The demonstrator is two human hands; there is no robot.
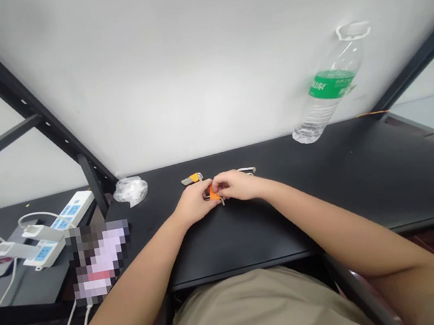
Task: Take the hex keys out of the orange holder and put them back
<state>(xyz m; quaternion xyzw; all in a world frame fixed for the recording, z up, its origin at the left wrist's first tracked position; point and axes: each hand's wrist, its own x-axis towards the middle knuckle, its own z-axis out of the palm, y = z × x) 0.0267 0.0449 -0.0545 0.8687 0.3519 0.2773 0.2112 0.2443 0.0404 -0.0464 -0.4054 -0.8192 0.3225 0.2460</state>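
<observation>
Both my hands meet at the middle of the black table. My left hand and my right hand are closed together on a small orange tool with metal parts, pinched between the fingers of both. Just behind my left hand lies a second small orange and metal tool. A small metal piece shows behind my right hand.
A clear water bottle with a green label stands at the back right against the white wall. A crumpled clear plastic bag lies back left. A white power strip with plugs and cables sits on the left table, behind a black frame post.
</observation>
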